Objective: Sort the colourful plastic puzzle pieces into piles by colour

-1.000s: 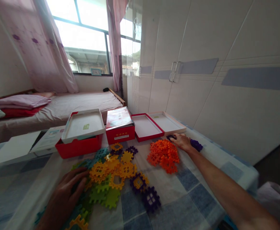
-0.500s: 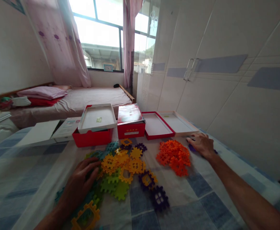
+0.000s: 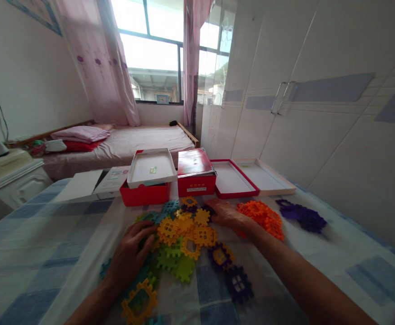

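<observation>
My left hand (image 3: 131, 250) rests at the left side of a pile of flat plastic toothed building blocks, thumb apart from the loosely bent fingers, touching the pile. Yellow blocks (image 3: 183, 223) lie on top, with green blocks (image 3: 183, 268) and teal blocks (image 3: 170, 207) around them. My right hand (image 3: 225, 213) reaches across to the pile's far right side, fingers stretched over a dark purple block that they partly hide. Beneath that wrist is a heap of orange blocks (image 3: 265, 215). Separate purple blocks (image 3: 304, 216) lie farther right. Nearer me are a purple block (image 3: 238, 283) and a yellow frame block (image 3: 139, 301).
Behind the blocks stand a red box (image 3: 145, 195) with a white lid tray (image 3: 152, 167) on it, a second red box (image 3: 196, 184), a red-rimmed lid (image 3: 256, 192) and a pale tray (image 3: 275, 178). White card (image 3: 78, 186) lies left. A wardrobe (image 3: 305, 135) lines the right.
My right hand has moved left from the purple blocks at the far right to the main pile, uncovering those blocks. My left hand stays on the pile. The view has turned slightly left.
</observation>
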The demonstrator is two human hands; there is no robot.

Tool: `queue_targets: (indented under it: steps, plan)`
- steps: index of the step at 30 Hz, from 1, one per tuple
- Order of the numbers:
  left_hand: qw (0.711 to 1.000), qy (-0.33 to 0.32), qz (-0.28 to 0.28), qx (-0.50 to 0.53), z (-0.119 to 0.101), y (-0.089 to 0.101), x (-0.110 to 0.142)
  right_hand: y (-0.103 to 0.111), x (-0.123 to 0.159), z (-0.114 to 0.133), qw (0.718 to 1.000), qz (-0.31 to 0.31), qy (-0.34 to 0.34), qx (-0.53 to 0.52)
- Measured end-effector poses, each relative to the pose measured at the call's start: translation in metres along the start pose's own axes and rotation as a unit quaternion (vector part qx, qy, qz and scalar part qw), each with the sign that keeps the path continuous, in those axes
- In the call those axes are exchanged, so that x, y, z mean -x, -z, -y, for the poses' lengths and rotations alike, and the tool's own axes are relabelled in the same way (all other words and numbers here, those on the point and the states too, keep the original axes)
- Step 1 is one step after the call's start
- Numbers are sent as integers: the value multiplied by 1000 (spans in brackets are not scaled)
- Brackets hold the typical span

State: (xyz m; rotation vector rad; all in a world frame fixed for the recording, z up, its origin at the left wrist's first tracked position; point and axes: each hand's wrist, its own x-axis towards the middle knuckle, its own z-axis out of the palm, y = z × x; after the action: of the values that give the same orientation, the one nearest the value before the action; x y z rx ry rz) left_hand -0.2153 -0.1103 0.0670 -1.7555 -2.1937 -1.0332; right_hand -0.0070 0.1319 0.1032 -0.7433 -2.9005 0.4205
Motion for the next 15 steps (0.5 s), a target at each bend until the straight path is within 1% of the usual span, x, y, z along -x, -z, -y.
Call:
queue_targets:
  steps: [3,7,8,9,11,13,15]
  plan:
    - [1000,8,3,3,-3,1,0,3,9,8,1000,-2,11,-15]
    - [1000,5,1,11,-5,1,1,17,34,23,991,9,81,-105]
    - [1000,3,1,12,-5,1,1,21,40,25,988,8,88,-125]
    - [1000,2,1,13,-5,1,1,24,44,25,987,0,84,-140]
    - [1000,1,1,13,-5,1,1,28,49,20,988,-27,54,-145]
    - [1000,1,2,12,-5,1,1,27,47,13,992,-49,15,-116]
    - [1000,-1,-2,9,-4,0,1,21,41,10,996,-45,-5,-74]
